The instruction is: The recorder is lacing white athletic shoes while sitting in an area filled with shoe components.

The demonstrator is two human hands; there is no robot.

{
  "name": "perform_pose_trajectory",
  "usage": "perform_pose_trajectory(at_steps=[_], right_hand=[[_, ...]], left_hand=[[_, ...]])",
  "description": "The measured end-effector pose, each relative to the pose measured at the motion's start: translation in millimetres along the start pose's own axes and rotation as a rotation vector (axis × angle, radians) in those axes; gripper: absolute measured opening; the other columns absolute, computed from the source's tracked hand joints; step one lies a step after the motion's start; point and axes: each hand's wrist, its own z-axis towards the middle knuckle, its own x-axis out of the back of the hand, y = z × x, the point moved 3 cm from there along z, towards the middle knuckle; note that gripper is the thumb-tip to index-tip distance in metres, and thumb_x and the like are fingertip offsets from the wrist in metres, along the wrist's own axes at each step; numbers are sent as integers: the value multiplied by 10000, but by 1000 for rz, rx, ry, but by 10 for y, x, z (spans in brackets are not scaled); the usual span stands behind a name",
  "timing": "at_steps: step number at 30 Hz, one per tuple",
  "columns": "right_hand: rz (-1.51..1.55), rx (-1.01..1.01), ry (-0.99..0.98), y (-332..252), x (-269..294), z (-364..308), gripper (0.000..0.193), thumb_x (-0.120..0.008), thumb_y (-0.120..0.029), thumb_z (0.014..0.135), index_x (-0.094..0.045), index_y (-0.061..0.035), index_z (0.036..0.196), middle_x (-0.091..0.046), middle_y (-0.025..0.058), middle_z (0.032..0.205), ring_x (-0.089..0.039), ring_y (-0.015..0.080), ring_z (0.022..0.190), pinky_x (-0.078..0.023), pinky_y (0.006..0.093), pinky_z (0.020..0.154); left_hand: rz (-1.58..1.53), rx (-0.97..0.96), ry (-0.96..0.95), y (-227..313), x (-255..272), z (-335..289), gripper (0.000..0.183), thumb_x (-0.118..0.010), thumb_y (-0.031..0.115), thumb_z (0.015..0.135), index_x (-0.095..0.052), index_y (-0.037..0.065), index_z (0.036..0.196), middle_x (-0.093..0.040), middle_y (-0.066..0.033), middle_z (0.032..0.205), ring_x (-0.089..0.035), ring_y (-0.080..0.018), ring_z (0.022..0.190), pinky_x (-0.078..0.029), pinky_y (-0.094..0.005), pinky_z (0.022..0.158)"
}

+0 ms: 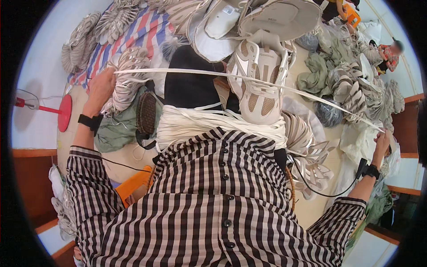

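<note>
A long, flat white shoelace point(169, 70) is stretched out wide across my front, one end in each hand. My left hand point(102, 89) pinches one end at the upper left, and my right hand point(383, 143) grips the other, far out to the right. The lace passes over a white and beige sneaker point(261, 107), which points toward me between my knees. The sneaker's eyelet area is partly covered by the lace. Across my lap lies a thick bundle of loose white shoelaces point(200, 127).
Stacked shoe uppers point(129, 84) lie by my left hand, with more point(351, 91) heaped at the right. Large white shoe pieces point(280, 20) stand beyond the sneaker. A red stand point(65, 113) is at the left. Another person point(389, 57) sits at the far right.
</note>
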Motion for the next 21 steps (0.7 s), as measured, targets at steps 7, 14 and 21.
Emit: perform_pose_trajectory(at_steps=[7, 14, 21], right_hand=[[-256, 37, 56, 302, 394, -229, 302, -412, -78, 849, -617, -42, 1068, -538, 33, 746, -506, 127, 629, -458, 263, 529], [-263, -140, 171, 968, 994, -680, 303, -446, -72, 809, -609, -31, 1060, -547, 47, 771, -503, 145, 628, -442, 280, 521], [-40, -288, 261, 1065, 975, -932, 326, -398, -5, 807, -593, 19, 1067, -595, 89, 791, -511, 131, 593, -449, 262, 533]], left_hand=[[308, 215, -192, -1204, -137, -505, 191, -445, 138, 900, -566, 23, 993, -605, -242, 796, -588, -424, 797, -449, -491, 674], [291, 134, -227, -1825, -269, -1133, 205, -435, 125, 889, -552, -15, 795, -580, -264, 724, -587, -437, 747, -450, -502, 638], [40, 575, -270, -1846, -237, -1383, 73, -466, 11, 798, -525, -29, 780, -549, -280, 734, -545, -458, 747, -413, -499, 643]])
